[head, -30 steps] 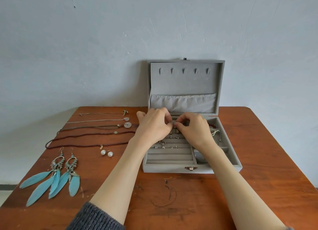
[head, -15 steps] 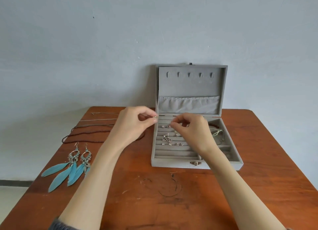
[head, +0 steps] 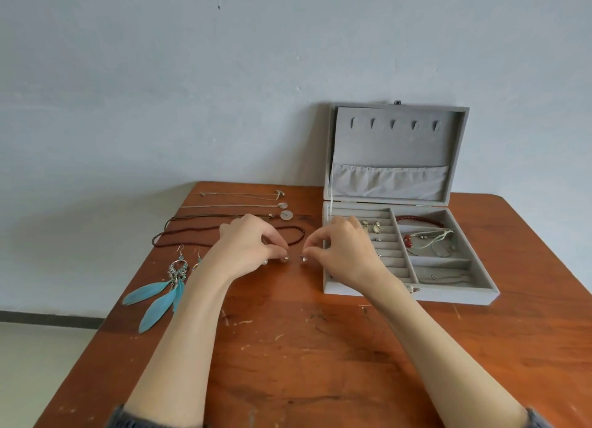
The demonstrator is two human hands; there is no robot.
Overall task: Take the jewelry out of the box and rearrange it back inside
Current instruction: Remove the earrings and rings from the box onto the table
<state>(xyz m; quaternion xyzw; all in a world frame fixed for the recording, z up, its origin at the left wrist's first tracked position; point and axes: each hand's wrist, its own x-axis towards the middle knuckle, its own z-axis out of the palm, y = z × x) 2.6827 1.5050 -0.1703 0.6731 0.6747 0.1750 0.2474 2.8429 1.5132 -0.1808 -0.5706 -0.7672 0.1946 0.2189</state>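
Note:
A grey velvet jewelry box (head: pixel 455 291) stands open on the wooden table, lid upright. Small earrings (head: pixel 371 226) sit in its ring rolls, and red bead bracelets and cords (head: pixel 426 238) fill the right compartments. My left hand (head: pixel 250 246) pinches a small earring (head: pixel 284 259) just above the table, left of the box. My right hand (head: pixel 346 251) pinches a matching small earring (head: pixel 303 259) beside it, in front of the box's left wall. Two pearl earrings lie mostly hidden under my left hand.
Several necklaces (head: pixel 243 204) lie in rows on the table's far left. Two blue feather earrings (head: pixel 160 294) lie near the left edge. The table (head: pixel 304 347) is scratched wood against a pale wall. A thin chain (head: pixel 439 278) lies in the box's front right compartment.
Both hands left the box's ring rolls and moved left and down to the table, each pinching a small earring. The camera view shifted left.

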